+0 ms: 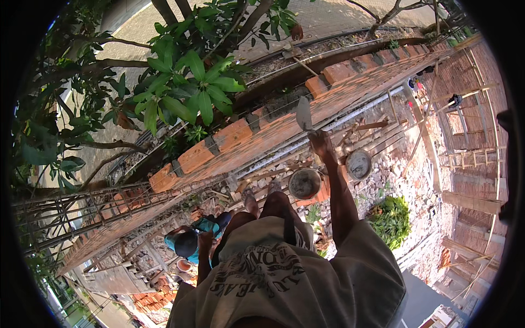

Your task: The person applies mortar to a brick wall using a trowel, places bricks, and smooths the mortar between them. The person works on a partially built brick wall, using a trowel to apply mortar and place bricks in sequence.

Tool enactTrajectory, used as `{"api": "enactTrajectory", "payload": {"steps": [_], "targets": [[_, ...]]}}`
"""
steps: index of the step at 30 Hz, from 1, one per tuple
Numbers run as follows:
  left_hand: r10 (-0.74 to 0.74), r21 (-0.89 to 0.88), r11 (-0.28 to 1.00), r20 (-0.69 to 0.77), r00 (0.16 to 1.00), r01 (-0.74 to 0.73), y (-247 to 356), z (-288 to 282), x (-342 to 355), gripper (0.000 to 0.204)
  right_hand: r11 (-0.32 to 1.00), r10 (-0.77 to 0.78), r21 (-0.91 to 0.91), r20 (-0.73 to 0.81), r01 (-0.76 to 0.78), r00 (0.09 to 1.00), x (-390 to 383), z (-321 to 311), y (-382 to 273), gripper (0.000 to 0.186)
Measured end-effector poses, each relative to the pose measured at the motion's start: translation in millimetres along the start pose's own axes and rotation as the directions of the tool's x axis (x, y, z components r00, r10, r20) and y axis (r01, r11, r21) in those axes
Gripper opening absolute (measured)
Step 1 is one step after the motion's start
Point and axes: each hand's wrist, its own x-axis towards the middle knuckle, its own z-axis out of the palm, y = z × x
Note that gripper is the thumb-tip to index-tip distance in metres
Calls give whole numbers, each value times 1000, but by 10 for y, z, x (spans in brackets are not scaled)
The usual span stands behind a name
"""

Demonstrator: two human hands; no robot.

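Note:
My right hand point(322, 143) is closed on the handle of a trowel, its pointed grey blade point(303, 113) raised beside the top of the brick wall point(229, 138), where grey mortar shows between the orange bricks. My left hand point(205, 238) is low at my left side, fingers curled; whatever it may hold is too small to make out. Below my right arm are a round bucket with a dark inside point(304, 184) and, further right, a second one with grey contents point(359, 164). My feet point(251, 203) stand beneath the wall.
A co-worker in teal point(180, 240) is below at my left. Leafy branches point(180, 87) overhang the wall's far side, beside a paved strip point(317, 22). Rebar point(49, 218) lies left; rubble, planks and plants point(389, 221) cover the ground; bamboo scaffolding point(473, 147) stands right.

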Motion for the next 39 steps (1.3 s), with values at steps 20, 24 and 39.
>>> {"api": "enactTrajectory", "payload": {"steps": [20, 24, 39], "targets": [[42, 350, 936, -202, 978, 32, 469, -447, -462, 33, 996, -36, -83, -90, 29, 995, -117, 2231, 958, 36], [-10, 123, 992, -119, 993, 24, 569, -332, -397, 33, 985, -38, -168, 46, 45, 998, -620, 2032, 878, 38], [39, 131, 991, -3, 999, -38, 815, -110, -304, 24, -217, -239, 828, 468, -517, 851, 1369, 605, 99, 26]]}}
